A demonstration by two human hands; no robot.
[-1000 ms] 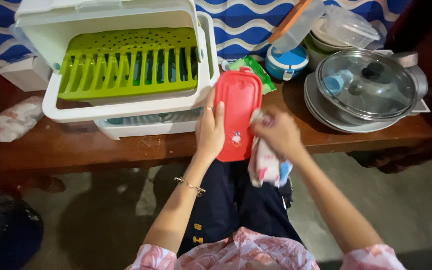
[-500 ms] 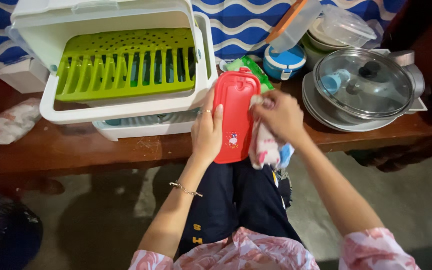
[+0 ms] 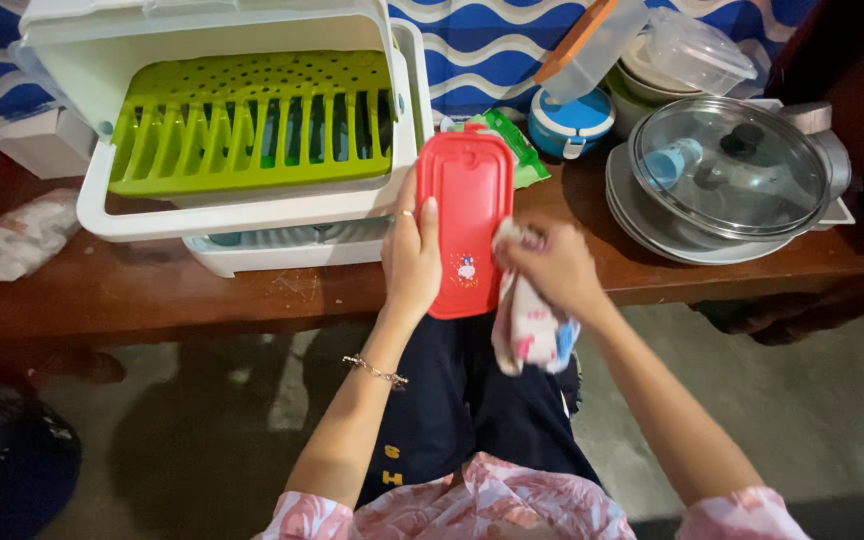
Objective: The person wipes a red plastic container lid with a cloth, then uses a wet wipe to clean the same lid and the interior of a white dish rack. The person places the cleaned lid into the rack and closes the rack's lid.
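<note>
The person wears a short-sleeved top of pink fabric with a paler, mottled floral pattern; its sleeve hems show at both lower corners and its front fills the bottom middle of the view. Below it come dark navy trousers with small yellow lettering near the left thigh. The left hand (image 3: 410,262) has a thin ring on one finger, and a slim chain bracelet of small pale metal links circles the left wrist. The right hand (image 3: 552,268) and its forearm are bare, with no jewellery visible on them.
</note>
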